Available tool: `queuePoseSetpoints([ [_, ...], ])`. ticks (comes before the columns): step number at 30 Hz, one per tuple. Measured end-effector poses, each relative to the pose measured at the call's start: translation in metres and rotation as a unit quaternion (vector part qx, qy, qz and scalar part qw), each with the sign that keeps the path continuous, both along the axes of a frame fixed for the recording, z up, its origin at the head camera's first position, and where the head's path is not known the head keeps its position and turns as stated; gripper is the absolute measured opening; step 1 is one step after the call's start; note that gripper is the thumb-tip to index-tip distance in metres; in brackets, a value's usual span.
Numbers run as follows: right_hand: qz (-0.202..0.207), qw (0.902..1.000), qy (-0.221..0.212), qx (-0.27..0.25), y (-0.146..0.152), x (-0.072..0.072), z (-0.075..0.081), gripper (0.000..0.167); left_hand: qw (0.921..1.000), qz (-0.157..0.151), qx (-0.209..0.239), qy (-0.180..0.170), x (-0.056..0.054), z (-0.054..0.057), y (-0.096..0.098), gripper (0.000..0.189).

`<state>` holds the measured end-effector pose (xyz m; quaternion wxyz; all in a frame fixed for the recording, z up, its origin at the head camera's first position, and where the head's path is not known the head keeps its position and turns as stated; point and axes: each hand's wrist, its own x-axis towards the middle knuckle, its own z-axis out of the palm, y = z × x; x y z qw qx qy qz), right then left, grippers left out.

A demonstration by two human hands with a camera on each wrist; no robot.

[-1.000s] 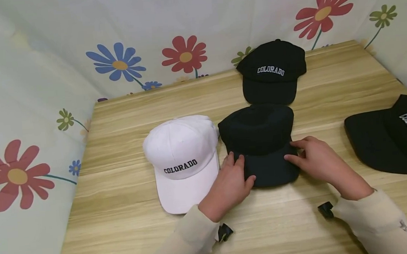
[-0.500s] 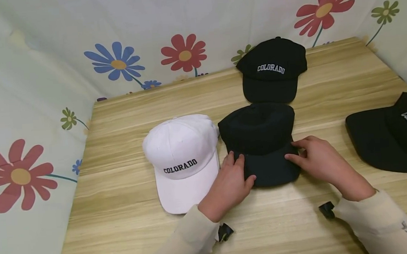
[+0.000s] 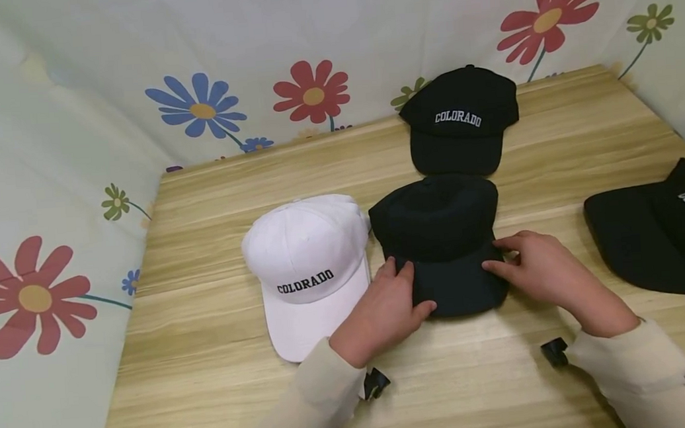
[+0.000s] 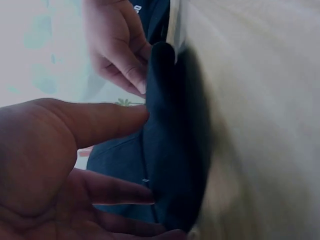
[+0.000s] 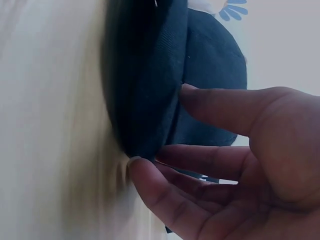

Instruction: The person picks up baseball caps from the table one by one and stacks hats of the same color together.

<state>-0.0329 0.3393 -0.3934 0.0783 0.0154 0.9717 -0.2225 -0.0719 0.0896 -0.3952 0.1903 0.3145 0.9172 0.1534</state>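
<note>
In the head view a black cap [image 3: 438, 220] lies on the table with its brim toward me, its crown dented on top. My left hand [image 3: 385, 310] touches the left side of that brim, thumb on the near edge, fingers stretched along the side. At the brim's right side is my right hand [image 3: 537, 267], its thumb resting on top and its fingertips at the side edge. The left wrist view shows the left thumb [image 4: 110, 122] and fingers spread apart against the dark brim. In the right wrist view the right hand's fingertips meet the brim's edge close over the table.
A white COLORADO cap [image 3: 309, 249] sits just left of the black one, beside my left forearm. Behind stands another black COLORADO cap [image 3: 461, 119], and a third [image 3: 660, 231] lies at the right. The wooden table [image 3: 223, 381] meets a flower-print curtain [image 3: 246, 35] at the back.
The view has shifted slightly. Both hands stay at the black cap's brim, and the caps keep their places.
</note>
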Motion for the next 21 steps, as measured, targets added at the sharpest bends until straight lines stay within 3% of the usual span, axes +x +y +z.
queuePoseSetpoints([
  [6, 0.002, 0.9996, -0.027, -0.01, 0.005, -0.005, 0.009, 0.051, 0.9987, -0.042, -0.024, 0.014, -0.013, 0.012, 0.001, 0.056],
  [12, 0.008, 0.999, -0.033, -0.03, 0.009, -0.012, 0.029, 0.046, 0.9975, -0.064, -0.021, -0.022, -0.03, 0.044, 0.001, 0.037],
  [16, 0.013, 0.9984, -0.024, -0.051, 0.006, -0.017, 0.046, 0.039, 0.9977, -0.065, -0.019, -0.01, -0.041, 0.065, 0.005, 0.041],
  [21, 0.006, 0.9983, -0.018, -0.055, 0.005, -0.027, 0.059, 0.042, 0.998, -0.058, -0.02, 0.013, -0.053, 0.083, 0.014, 0.049],
])
